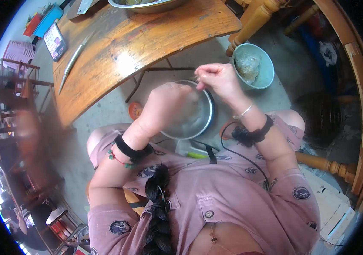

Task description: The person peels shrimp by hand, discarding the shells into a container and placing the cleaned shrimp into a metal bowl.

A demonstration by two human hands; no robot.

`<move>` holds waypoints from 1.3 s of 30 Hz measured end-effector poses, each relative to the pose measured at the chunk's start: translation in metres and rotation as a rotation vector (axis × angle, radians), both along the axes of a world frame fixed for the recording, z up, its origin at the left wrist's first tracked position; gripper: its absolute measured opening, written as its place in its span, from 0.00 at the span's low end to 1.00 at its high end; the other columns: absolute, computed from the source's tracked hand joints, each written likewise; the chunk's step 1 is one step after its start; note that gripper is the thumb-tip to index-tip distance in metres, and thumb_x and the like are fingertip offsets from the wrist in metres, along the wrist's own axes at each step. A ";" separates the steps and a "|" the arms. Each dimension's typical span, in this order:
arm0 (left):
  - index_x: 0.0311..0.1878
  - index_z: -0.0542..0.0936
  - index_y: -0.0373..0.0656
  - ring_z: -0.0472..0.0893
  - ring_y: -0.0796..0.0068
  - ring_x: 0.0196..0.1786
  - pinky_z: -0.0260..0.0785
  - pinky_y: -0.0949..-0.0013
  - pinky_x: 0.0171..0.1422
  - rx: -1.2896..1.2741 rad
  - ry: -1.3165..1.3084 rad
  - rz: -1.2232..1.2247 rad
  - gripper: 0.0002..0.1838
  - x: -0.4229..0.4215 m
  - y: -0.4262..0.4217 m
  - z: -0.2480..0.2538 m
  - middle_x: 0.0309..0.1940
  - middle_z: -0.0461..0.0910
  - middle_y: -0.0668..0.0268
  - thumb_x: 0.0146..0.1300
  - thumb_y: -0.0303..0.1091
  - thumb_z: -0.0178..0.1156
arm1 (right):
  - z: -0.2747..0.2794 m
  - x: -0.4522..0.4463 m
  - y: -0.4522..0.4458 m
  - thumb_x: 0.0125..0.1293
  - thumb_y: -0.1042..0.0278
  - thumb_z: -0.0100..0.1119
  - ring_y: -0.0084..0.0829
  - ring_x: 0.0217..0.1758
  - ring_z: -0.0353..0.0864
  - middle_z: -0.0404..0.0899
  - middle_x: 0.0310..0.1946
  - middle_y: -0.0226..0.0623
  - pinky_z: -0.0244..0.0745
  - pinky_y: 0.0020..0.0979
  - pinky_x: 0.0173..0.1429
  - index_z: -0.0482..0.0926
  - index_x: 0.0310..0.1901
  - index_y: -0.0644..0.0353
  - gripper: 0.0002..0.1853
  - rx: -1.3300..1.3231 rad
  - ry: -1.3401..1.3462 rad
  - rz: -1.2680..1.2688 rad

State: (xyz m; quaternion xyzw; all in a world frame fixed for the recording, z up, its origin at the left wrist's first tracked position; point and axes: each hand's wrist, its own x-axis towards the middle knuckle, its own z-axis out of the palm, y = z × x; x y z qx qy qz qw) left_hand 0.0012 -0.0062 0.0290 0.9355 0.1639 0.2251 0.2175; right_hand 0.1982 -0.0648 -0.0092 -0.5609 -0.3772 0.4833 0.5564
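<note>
2 hands, the left hand (166,106) and the right hand (217,80), are held close together at a basin (202,129). The left is blurred; its grip cannot be told. The right is closed, fingertips drawn together; any item pinched is indistinct. The basin is located below the hands. To its right, a plastic bag (247,59) is contained in a pale green bowl (267,71). Beyond, 1 phone (55,42) is supported on the tabletop (156,36).

I wear dusty pink clothes (236,187) with dark round badges (301,193), facing the glossy brown, wood-grained counter (147,38); right of the counter, a pale turquoise bucket (267,71); below it, a white-rimmed basin (211,114).
</note>
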 end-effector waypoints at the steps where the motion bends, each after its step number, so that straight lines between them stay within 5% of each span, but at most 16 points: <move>1: 0.42 0.80 0.38 0.83 0.64 0.36 0.76 0.66 0.40 -0.036 0.080 0.025 0.11 0.000 -0.002 0.001 0.34 0.82 0.60 0.55 0.19 0.63 | 0.001 0.006 0.002 0.66 0.75 0.58 0.22 0.27 0.82 0.82 0.28 0.34 0.78 0.22 0.34 0.81 0.41 0.70 0.07 0.002 0.027 0.014; 2: 0.42 0.80 0.38 0.83 0.64 0.36 0.76 0.66 0.40 -0.037 0.080 0.026 0.11 0.001 0.000 -0.002 0.34 0.82 0.60 0.55 0.19 0.63 | 0.001 0.012 0.004 0.66 0.75 0.58 0.22 0.27 0.82 0.82 0.28 0.34 0.78 0.22 0.34 0.81 0.41 0.70 0.07 0.001 0.027 0.015; 4: 0.44 0.80 0.36 0.83 0.71 0.36 0.77 0.68 0.40 -0.692 0.142 0.140 0.07 0.004 0.006 -0.015 0.34 0.83 0.63 0.65 0.22 0.56 | -0.002 0.026 0.009 0.66 0.74 0.57 0.26 0.27 0.84 0.82 0.27 0.35 0.80 0.25 0.33 0.80 0.39 0.71 0.07 -0.008 -0.056 -0.020; 5: 0.44 0.80 0.36 0.83 0.71 0.36 0.77 0.68 0.40 -0.695 0.142 0.144 0.07 0.003 0.010 -0.023 0.34 0.83 0.63 0.65 0.22 0.56 | -0.006 0.036 0.010 0.66 0.73 0.58 0.24 0.28 0.84 0.82 0.26 0.34 0.80 0.24 0.32 0.80 0.38 0.70 0.08 0.019 -0.211 -0.050; 7: 0.48 0.77 0.33 0.83 0.74 0.36 0.77 0.71 0.42 -1.152 0.142 0.181 0.11 -0.001 0.018 -0.037 0.34 0.82 0.64 0.73 0.29 0.49 | -0.009 0.058 0.013 0.67 0.63 0.58 0.38 0.25 0.83 0.82 0.24 0.43 0.76 0.33 0.30 0.82 0.33 0.66 0.13 0.087 -0.737 -0.227; 8: 0.48 0.77 0.33 0.83 0.74 0.36 0.77 0.71 0.42 -1.153 0.142 0.184 0.11 -0.002 0.019 -0.041 0.34 0.82 0.64 0.73 0.29 0.49 | -0.014 0.075 0.016 0.68 0.59 0.57 0.45 0.24 0.82 0.80 0.23 0.48 0.75 0.37 0.30 0.82 0.31 0.65 0.16 0.140 -1.019 -0.308; 10: 0.52 0.73 0.33 0.83 0.71 0.37 0.76 0.70 0.46 -1.438 -0.023 0.185 0.14 -0.003 0.019 -0.044 0.35 0.81 0.62 0.76 0.34 0.44 | -0.025 0.110 0.019 0.68 0.52 0.53 0.54 0.29 0.79 0.76 0.24 0.54 0.71 0.45 0.31 0.81 0.26 0.63 0.22 -0.069 -1.020 -0.375; 15: 0.50 0.72 0.33 0.82 0.70 0.38 0.76 0.66 0.49 -1.658 -0.114 0.193 0.15 -0.002 0.018 -0.038 0.36 0.80 0.60 0.77 0.35 0.41 | -0.074 0.180 0.002 0.62 0.61 0.60 0.46 0.46 0.81 0.83 0.35 0.50 0.75 0.41 0.50 0.87 0.34 0.57 0.10 -0.001 -1.342 -0.476; 17: 0.50 0.72 0.34 0.81 0.71 0.38 0.75 0.66 0.49 -1.704 -0.155 0.196 0.14 -0.002 0.019 -0.040 0.35 0.80 0.60 0.77 0.35 0.41 | -0.108 0.199 -0.003 0.58 0.66 0.60 0.43 0.56 0.78 0.83 0.42 0.47 0.72 0.39 0.59 0.88 0.38 0.54 0.09 -0.231 -1.598 -0.569; 20: 0.48 0.72 0.35 0.79 0.73 0.35 0.75 0.65 0.48 -1.685 -0.123 0.188 0.13 -0.004 0.021 -0.043 0.33 0.79 0.62 0.76 0.34 0.41 | -0.114 0.201 -0.002 0.55 0.63 0.64 0.44 0.48 0.82 0.80 0.50 0.48 0.76 0.40 0.52 0.86 0.44 0.53 0.14 -0.413 -1.663 -0.510; 24: 0.47 0.73 0.36 0.77 0.76 0.33 0.74 0.66 0.46 -1.773 -0.173 0.207 0.12 -0.004 0.019 -0.040 0.31 0.78 0.64 0.76 0.34 0.43 | -0.058 0.167 0.017 0.58 0.65 0.62 0.41 0.43 0.84 0.84 0.44 0.46 0.77 0.36 0.49 0.84 0.47 0.55 0.15 -0.533 -1.401 -0.309; 26: 0.46 0.73 0.37 0.77 0.77 0.33 0.74 0.67 0.46 -1.777 -0.172 0.212 0.11 -0.003 0.019 -0.042 0.31 0.78 0.65 0.76 0.33 0.43 | -0.045 0.133 0.018 0.60 0.65 0.61 0.39 0.35 0.85 0.86 0.34 0.41 0.78 0.37 0.40 0.84 0.44 0.60 0.13 -0.050 -1.093 -0.170; 30: 0.43 0.74 0.38 0.76 0.78 0.32 0.73 0.71 0.42 -1.747 -0.142 0.163 0.11 -0.005 0.021 -0.048 0.31 0.78 0.66 0.76 0.34 0.45 | 0.010 0.042 0.008 0.63 0.71 0.61 0.18 0.39 0.79 0.83 0.42 0.34 0.76 0.23 0.45 0.78 0.56 0.61 0.19 0.111 -0.583 0.275; 32: 0.42 0.74 0.39 0.76 0.78 0.31 0.73 0.72 0.41 -1.732 -0.107 0.166 0.11 -0.006 0.019 -0.048 0.30 0.78 0.66 0.75 0.34 0.45 | 0.015 0.023 0.007 0.63 0.72 0.61 0.18 0.40 0.79 0.82 0.46 0.35 0.77 0.22 0.46 0.75 0.60 0.59 0.23 0.157 -0.528 0.400; 33: 0.42 0.74 0.39 0.76 0.79 0.31 0.72 0.73 0.39 -1.718 -0.082 0.178 0.11 -0.005 0.018 -0.046 0.30 0.78 0.67 0.75 0.35 0.46 | 0.010 0.015 0.007 0.61 0.70 0.65 0.19 0.34 0.80 0.83 0.41 0.36 0.76 0.23 0.38 0.76 0.58 0.58 0.23 0.237 -0.516 0.393; 39: 0.41 0.75 0.39 0.75 0.80 0.30 0.70 0.75 0.36 -1.578 0.017 0.212 0.10 -0.002 0.012 -0.043 0.29 0.79 0.67 0.75 0.35 0.48 | 0.001 -0.001 0.004 0.61 0.71 0.64 0.22 0.31 0.79 0.82 0.30 0.36 0.76 0.26 0.37 0.81 0.46 0.64 0.12 0.215 -0.515 0.401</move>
